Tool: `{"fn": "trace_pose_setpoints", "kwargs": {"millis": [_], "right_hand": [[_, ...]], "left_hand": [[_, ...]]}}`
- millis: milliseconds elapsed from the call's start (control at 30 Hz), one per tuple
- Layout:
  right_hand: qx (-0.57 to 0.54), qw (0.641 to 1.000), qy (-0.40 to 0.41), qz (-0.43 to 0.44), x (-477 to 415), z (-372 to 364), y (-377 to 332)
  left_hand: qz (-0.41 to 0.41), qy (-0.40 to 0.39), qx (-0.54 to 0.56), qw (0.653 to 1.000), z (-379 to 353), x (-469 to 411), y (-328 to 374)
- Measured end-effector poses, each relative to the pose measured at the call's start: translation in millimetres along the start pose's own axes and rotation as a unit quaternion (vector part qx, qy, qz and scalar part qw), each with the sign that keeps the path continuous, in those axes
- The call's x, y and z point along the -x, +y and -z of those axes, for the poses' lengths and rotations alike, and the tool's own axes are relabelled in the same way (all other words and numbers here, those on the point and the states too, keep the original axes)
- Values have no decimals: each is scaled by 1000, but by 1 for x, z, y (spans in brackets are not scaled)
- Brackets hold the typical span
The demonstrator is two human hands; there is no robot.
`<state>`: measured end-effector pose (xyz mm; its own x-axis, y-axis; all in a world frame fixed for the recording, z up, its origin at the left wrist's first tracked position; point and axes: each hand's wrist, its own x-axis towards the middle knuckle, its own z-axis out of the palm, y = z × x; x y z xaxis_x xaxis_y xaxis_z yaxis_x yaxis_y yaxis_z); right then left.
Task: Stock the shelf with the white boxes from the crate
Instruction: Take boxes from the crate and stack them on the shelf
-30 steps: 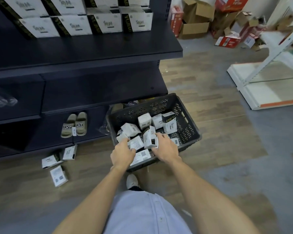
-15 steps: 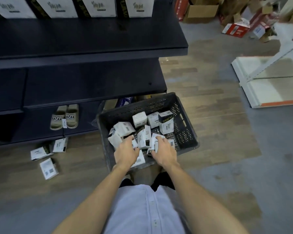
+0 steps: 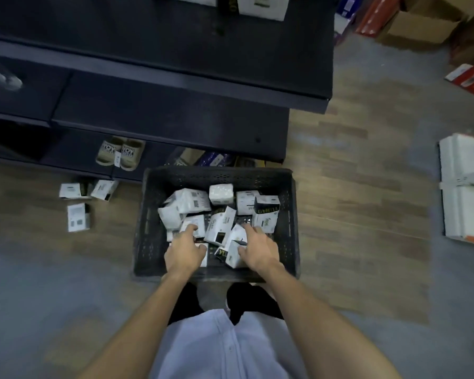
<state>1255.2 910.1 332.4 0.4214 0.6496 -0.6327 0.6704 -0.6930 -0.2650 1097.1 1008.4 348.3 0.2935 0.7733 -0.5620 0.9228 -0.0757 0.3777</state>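
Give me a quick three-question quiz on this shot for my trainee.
1. True or false: the left hand and right hand are both over the white boxes inside the crate.
2. How many loose boxes lie on the floor left of the crate? A two, B three, C five.
3. Fill in: on the bottom shelf, left of the crate, sits a pair of ____.
Key: 1 true; 2 B; 3 sandals.

matt black perforated plastic crate [image 3: 290, 214]; white cardboard boxes [image 3: 266, 214]; wood-grain plank floor [image 3: 353, 187]; matt dark shelf [image 3: 175, 50]
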Motion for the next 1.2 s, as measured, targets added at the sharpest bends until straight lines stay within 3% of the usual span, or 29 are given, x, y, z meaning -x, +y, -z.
{"fn": "trace_pose_setpoints", "kwargs": {"millis": [267, 567, 933, 1200], "right_hand": [[26, 999, -30, 12, -12, 4, 21], [12, 996, -91, -5, -32, -47, 17], [18, 984, -140, -112, -89, -108, 47], [-10, 973, -136, -185, -104, -136, 97]], "left_hand": [[16, -5, 24, 1000, -15, 5, 9], [-6, -40, -35, 999, -29, -28, -21], [-66, -118, -79, 988, -78, -80, -56], [-143, -231, -134, 953, -161, -109, -43]]}}
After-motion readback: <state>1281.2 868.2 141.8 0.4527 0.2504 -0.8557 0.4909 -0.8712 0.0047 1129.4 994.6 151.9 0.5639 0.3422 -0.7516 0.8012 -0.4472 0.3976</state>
